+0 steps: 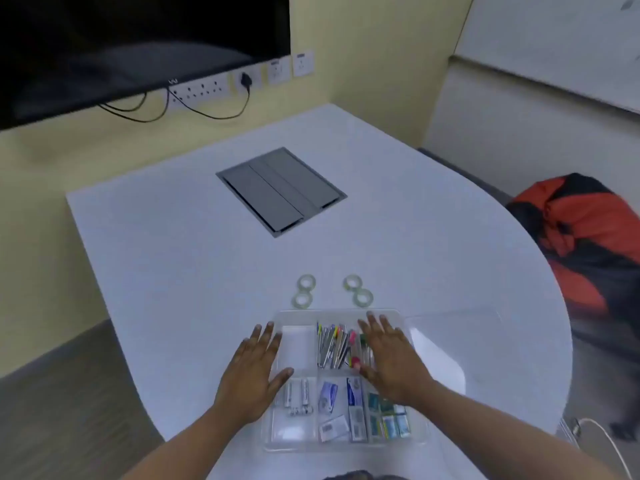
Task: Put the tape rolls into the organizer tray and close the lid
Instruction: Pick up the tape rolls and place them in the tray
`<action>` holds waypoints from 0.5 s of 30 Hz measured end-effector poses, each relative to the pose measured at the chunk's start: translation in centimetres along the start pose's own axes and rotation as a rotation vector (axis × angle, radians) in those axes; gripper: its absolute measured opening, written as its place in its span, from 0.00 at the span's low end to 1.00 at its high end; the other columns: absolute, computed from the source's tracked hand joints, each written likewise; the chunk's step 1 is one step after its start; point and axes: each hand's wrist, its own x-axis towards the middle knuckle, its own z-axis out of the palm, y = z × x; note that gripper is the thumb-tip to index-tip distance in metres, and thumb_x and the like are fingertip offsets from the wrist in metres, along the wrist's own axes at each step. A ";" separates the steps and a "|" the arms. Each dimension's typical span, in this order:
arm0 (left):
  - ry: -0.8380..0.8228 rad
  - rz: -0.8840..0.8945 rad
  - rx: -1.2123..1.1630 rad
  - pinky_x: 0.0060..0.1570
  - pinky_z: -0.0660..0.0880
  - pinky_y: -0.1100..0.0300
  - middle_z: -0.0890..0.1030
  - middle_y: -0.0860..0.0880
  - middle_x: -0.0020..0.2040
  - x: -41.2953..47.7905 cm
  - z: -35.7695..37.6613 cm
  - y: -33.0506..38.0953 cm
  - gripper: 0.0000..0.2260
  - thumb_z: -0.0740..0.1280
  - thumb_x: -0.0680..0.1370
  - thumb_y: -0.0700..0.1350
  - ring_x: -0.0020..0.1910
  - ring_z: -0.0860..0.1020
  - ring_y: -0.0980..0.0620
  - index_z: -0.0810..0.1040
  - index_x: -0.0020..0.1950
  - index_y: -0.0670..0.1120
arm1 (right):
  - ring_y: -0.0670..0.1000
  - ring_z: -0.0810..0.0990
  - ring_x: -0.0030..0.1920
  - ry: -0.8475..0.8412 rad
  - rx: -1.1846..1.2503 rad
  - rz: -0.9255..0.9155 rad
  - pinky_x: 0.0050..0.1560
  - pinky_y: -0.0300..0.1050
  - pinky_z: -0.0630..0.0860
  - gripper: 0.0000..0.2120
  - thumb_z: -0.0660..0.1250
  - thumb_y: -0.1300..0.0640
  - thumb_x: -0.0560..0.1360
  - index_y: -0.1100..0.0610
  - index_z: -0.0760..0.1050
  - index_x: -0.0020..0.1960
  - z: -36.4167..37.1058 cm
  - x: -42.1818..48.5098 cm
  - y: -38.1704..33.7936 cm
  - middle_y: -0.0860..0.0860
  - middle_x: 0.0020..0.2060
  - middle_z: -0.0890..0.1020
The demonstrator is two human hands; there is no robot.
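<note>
Several clear tape rolls lie on the white table just beyond the tray, as a left pair point(306, 283) point(302, 299) and a right pair point(352, 282) point(363, 297). The clear organizer tray point(298, 439) sits at the table's near edge, holding pens, batteries and small packets. Its top-left compartment is bare. The clear lid point(450, 344) lies flat on the table to the tray's right. My left hand point(254, 370) rests flat over the tray's left edge, fingers spread, holding nothing. My right hand point(389, 358) hovers flat over the pens, fingers apart.
A grey cable hatch point(280, 190) is set into the table's middle. A red and black bag point(585, 237) sits on a seat to the right. Wall sockets point(204, 90) and a dark screen point(131, 46) are on the far wall.
</note>
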 end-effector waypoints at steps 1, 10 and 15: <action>-0.015 0.006 -0.016 0.70 0.29 0.63 0.36 0.52 0.78 -0.5 0.3 0.0 0.37 0.37 0.75 0.70 0.76 0.33 0.53 0.37 0.77 0.50 | 0.53 0.35 0.77 -0.039 -0.009 -0.021 0.76 0.51 0.40 0.38 0.52 0.36 0.78 0.48 0.34 0.77 0.8 -0.6 -0.2 0.48 0.76 0.35; -0.067 -0.008 -0.021 0.71 0.30 0.61 0.40 0.54 0.78 -2.5 2.1 -1.9 0.37 0.36 0.74 0.71 0.76 0.36 0.54 0.36 0.76 0.53 | 0.54 0.33 0.76 -0.163 -0.074 0.018 0.75 0.52 0.38 0.35 0.45 0.32 0.77 0.42 0.24 0.71 4.7 -2.7 0.5 0.47 0.74 0.32; -0.090 0.026 -0.051 0.73 0.32 0.60 0.36 0.55 0.78 -1.7 1.9 -2.8 0.34 0.37 0.75 0.70 0.76 0.34 0.56 0.32 0.75 0.55 | 0.53 0.32 0.76 -0.146 -0.047 0.046 0.74 0.51 0.37 0.35 0.44 0.31 0.76 0.37 0.19 0.66 5.0 -2.8 0.0 0.46 0.74 0.32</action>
